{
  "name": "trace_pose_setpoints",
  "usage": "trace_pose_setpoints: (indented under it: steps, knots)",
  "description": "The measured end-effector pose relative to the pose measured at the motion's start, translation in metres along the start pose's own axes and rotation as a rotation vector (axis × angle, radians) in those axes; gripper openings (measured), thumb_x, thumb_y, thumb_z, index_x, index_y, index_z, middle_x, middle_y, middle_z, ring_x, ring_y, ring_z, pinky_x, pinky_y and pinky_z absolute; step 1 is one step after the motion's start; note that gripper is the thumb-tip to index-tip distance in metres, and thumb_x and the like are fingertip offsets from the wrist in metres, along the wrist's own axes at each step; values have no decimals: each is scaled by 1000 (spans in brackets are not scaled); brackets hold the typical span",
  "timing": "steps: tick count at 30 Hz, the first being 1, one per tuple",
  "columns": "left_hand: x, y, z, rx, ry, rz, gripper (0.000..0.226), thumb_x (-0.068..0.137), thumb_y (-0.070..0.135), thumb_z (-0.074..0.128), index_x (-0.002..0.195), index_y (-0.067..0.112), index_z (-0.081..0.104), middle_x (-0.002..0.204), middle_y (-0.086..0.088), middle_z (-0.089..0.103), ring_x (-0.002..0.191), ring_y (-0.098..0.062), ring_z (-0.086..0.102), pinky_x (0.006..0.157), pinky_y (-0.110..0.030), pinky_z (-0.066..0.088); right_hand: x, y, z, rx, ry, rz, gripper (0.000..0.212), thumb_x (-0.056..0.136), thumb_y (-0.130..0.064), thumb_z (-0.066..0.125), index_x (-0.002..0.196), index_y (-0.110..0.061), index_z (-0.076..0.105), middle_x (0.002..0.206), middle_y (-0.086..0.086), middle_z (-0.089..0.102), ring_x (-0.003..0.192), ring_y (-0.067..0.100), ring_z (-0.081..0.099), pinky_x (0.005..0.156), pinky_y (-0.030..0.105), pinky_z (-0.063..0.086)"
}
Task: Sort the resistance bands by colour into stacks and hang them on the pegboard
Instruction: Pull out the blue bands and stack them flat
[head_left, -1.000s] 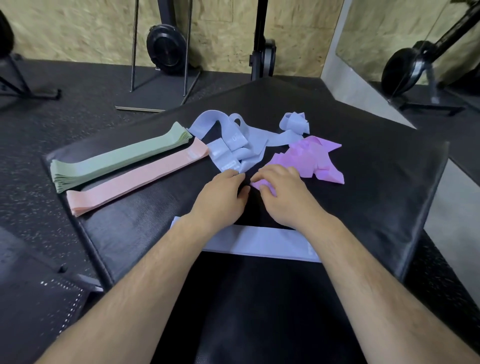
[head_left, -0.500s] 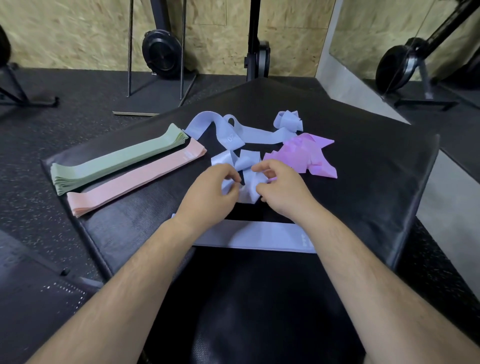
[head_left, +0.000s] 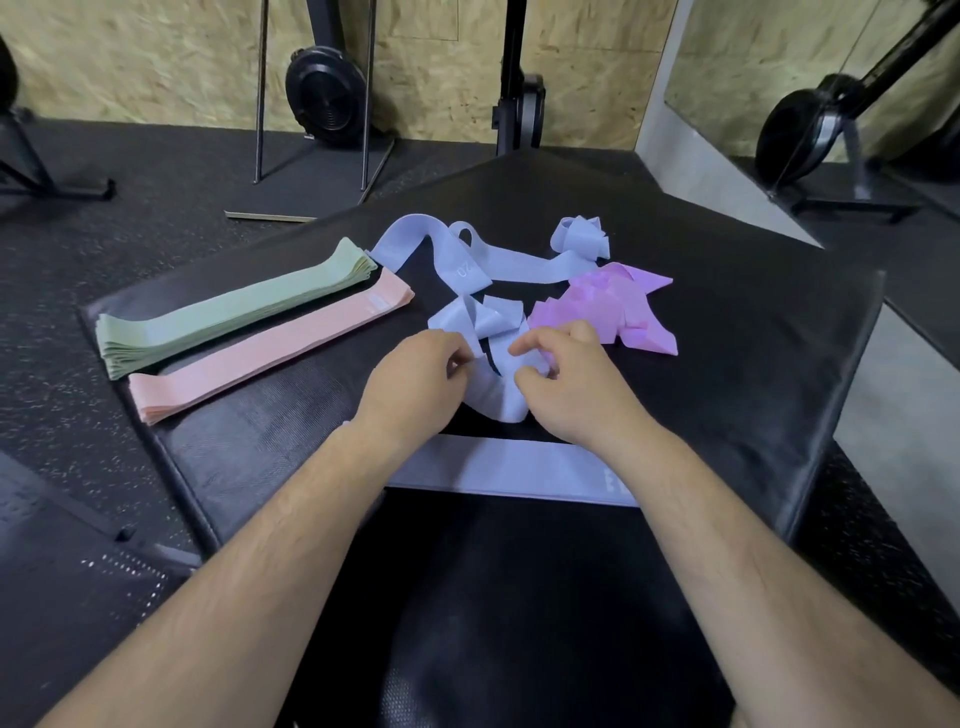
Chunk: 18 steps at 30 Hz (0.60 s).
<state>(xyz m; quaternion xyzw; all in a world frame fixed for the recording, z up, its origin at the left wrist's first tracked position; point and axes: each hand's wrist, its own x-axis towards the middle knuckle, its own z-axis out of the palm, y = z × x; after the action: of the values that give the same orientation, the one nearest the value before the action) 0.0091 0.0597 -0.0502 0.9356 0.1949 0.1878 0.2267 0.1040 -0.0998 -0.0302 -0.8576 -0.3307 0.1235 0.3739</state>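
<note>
Left grip (head_left: 415, 379): fingers curled, pinching the left side of the twisted light-blue band (head_left: 498, 402).
Right grip (head_left: 566, 384): pinching the right side of the same band.
Held band: between both grips, at the middle of the black tabletop (head_left: 737, 338).
Flat light-blue band (head_left: 519, 470): straight, below the wrists.
Green stack (head_left: 234, 312), pink stack (head_left: 270, 356): side by side, at the left.
Purple bands (head_left: 608, 309): crumpled pile, just right of the held band.
Tangled light-blue bands (head_left: 483, 257): behind.

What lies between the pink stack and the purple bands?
The head view shows a twisted blue band between the pink stack and purple bands, pinched by the left hand and right hand.
</note>
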Motion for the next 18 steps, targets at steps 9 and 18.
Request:
trace_pose_setpoints:
  steps: [9, 18]
  knots:
    - [-20, 31, -32, -555, 168, 136, 8, 98, 17, 62, 93, 22, 66, 86, 10, 69, 83, -15, 66, 75, -25, 53, 1, -13, -3, 13, -6, -309, 22, 101, -21, 53, 116, -33, 64, 109, -14, 64, 108, 12, 53, 94, 36, 45]
    - [-24, 57, -67, -912, 420, 98, 8, 99, 11, 59, 94, 7, 62, 82, -3, 65, 72, -18, 63, 71, -27, 52, -13, -71, -61, 66, 25, -376, 24, 100, -38, 59, 90, -17, 64, 80, 8, 60, 71, 20, 52, 63, 26, 42]
